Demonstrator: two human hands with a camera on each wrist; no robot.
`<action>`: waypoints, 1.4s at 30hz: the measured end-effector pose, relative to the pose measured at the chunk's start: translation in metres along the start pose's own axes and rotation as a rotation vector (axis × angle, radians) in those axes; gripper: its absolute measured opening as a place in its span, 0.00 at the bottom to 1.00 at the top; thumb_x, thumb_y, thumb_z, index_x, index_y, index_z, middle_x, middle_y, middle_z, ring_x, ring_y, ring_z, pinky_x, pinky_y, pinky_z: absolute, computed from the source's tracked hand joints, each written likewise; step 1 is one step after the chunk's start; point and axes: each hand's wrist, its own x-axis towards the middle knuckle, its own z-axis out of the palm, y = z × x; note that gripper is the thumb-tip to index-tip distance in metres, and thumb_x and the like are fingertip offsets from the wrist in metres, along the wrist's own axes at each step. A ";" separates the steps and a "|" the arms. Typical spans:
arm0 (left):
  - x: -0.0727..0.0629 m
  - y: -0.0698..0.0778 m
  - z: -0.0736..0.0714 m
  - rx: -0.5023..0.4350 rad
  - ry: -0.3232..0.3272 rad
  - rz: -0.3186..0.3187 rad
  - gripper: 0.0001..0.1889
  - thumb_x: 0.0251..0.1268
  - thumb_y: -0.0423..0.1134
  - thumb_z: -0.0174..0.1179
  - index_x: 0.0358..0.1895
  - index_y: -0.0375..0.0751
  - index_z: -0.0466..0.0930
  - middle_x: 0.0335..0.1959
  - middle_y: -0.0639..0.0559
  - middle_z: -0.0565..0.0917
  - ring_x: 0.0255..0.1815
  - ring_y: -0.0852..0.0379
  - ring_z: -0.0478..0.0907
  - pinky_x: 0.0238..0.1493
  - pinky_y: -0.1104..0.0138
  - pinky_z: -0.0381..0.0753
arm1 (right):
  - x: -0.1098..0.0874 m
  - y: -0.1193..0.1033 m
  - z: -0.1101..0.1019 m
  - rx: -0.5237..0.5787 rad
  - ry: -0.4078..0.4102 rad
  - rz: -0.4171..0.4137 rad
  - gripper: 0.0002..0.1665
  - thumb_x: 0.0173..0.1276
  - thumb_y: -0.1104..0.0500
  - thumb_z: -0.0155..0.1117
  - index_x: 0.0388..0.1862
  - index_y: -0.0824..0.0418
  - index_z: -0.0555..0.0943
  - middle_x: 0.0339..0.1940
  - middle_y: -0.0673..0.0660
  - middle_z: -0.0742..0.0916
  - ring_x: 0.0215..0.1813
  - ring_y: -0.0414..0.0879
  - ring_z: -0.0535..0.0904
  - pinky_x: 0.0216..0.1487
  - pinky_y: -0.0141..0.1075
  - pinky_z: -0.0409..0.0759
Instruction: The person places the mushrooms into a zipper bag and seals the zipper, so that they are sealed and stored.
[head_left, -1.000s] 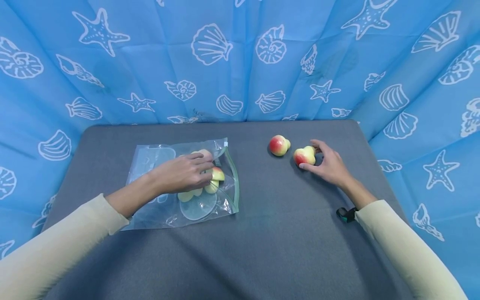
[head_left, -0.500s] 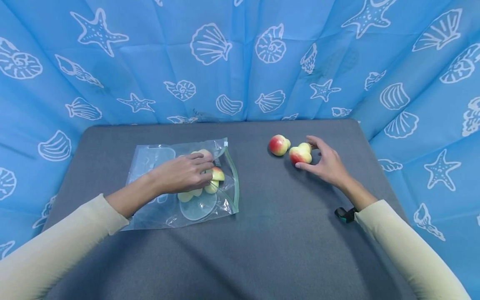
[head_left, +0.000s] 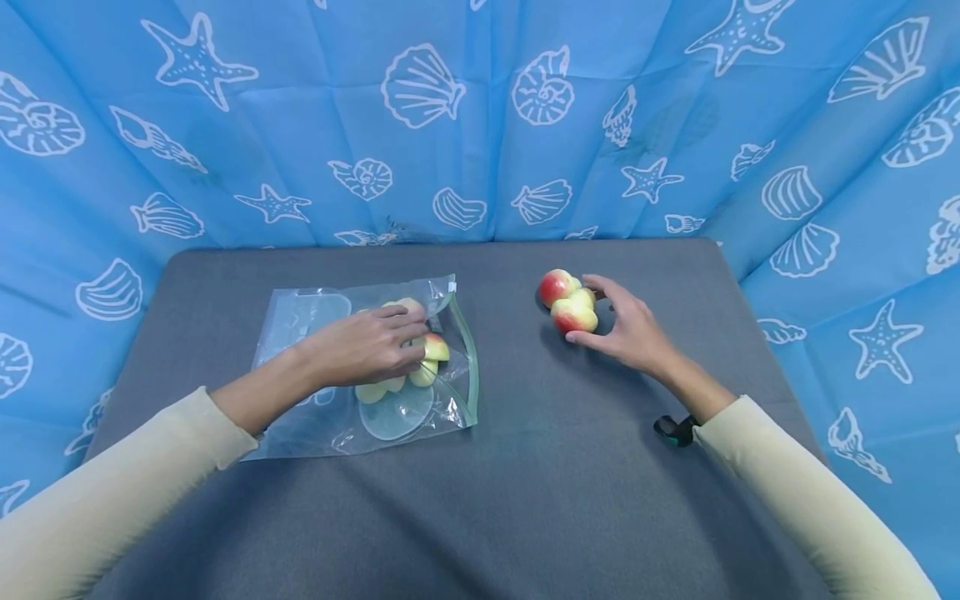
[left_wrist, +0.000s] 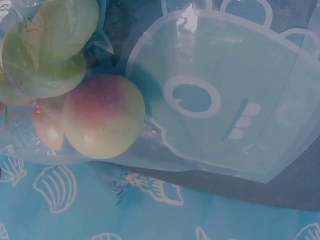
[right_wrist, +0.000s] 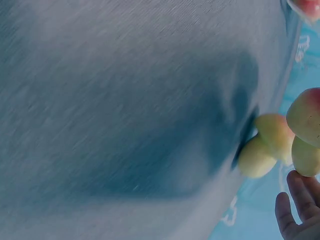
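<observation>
Toy mushrooms [head_left: 432, 348], red-and-yellow caps on pale stems, are the players, and their pitch is this broad grey tabletop [head_left: 540, 500]. Next in size, the clear zip bag [head_left: 326, 427] lies between the left edge and the middle, its mouth turned towards the right edge, which seems handy for anything over there. Down on it rests the left hand [head_left: 363, 346], fingers bent over the bagged mushrooms, probably pinning slippery film; whether they pinch anything I cannot tell, as the left wrist view shows only toys behind plastic! Over to the right hand [head_left: 630, 329], right of the middle, towards the far edge: thumb on the near side, fingers beyond, clamped round one loose mushroom [head_left: 574, 317]. Smart hold, since a two-sided pinch suits such a lumpy shape, and the right wrist view suggests it is off the tabletop. Just beyond, nearer the far edge, sits the other loose mushroom [head_left: 556, 286]; whether the two touch, I can't say. Smaller now, the green seal strip [head_left: 474, 375] edges the bag's mouth, and smallest, the pale slider [head_left: 452, 287] sits at its far end, perhaps leaving that mouth free.
</observation>
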 end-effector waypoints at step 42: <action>0.002 0.000 0.001 -0.009 -0.057 -0.011 0.09 0.67 0.45 0.64 0.39 0.43 0.82 0.47 0.44 0.86 0.54 0.48 0.82 0.62 0.53 0.79 | 0.029 -0.069 0.063 -0.057 -0.301 -0.302 0.50 0.56 0.43 0.78 0.73 0.60 0.68 0.69 0.58 0.76 0.69 0.52 0.71 0.70 0.53 0.70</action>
